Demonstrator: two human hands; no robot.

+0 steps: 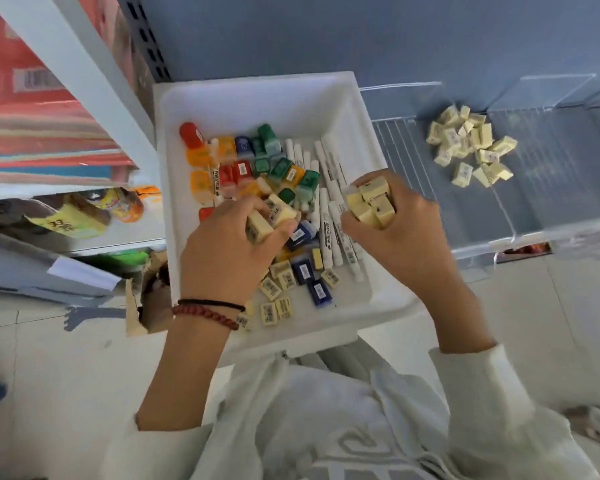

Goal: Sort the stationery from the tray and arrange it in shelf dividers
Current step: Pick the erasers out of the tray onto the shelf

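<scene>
A white tray point(340, 102) holds coloured sharpeners point(274, 168), white markers point(329, 188), blue boxes point(319, 292) and loose pale yellow erasers point(274, 303). My left hand point(229, 251) reaches into the tray and grips a few yellow erasers point(267, 220). My right hand point(399, 220) hovers over the tray's right side, clutching a handful of yellow erasers point(371, 202). A pile of the same erasers point(468, 147) lies in a shelf compartment to the right, between clear dividers point(503, 209).
Clear acrylic dividers point(551, 88) split the blue shelf at the right into compartments. A white shelf post point(70, 60) and stacked red packages point(25, 98) stand at the left. Torn cardboard point(149, 299) lies by the tray's left edge. Grey floor tiles lie below.
</scene>
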